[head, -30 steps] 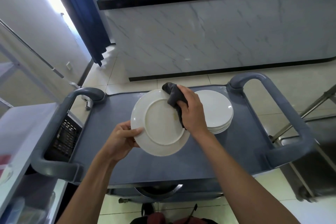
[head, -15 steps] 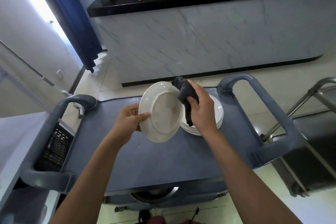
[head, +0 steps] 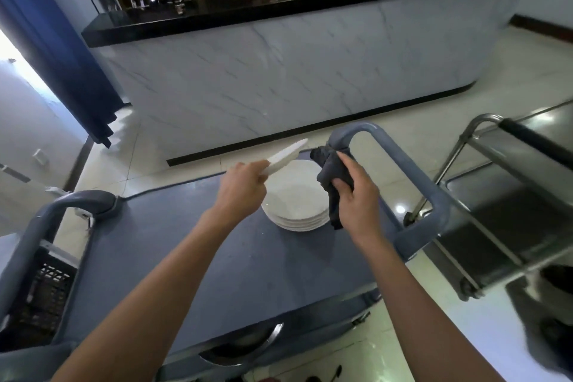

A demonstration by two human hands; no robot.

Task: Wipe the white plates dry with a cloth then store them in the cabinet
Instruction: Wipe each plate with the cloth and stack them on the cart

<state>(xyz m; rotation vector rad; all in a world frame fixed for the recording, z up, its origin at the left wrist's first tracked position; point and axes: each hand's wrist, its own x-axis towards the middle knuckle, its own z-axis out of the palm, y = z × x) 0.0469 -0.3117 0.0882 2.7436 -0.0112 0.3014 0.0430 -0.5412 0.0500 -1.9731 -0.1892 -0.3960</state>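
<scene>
A: Where is the plate now?

B: Held in the air above the cart, over the stack of plates that sits toward the cart top's far right corner. The left hand pinches its near rim, thumb on top, fingers curled under.

A: What has changed in the last second?

B: 1 second ago the plate faced the camera, its round underside in full view, with the cloth pressed on its rim. Half a second ago it was turning. Now it shows almost edge-on, and the cloth is off it. I judge the wiping of this 1 plate is over or paused, and it is either being flipped for its other face or carried off toward storage; no cabinet is plainly in view.

A: Which way does it point?

B: The thin profile runs from the left hand up and away to the right, its free rim aimed at the cart's far right handle. Which face is up I cannot tell.

A: And the other hand?

B: The right hand grips the bunched dark cloth, fingers wrapped round it, just right of the stack and apart from the held plate.

A: Beyond the cart?

B: A marble-fronted counter stands past the far edge, and a metal trolley to the right.
</scene>
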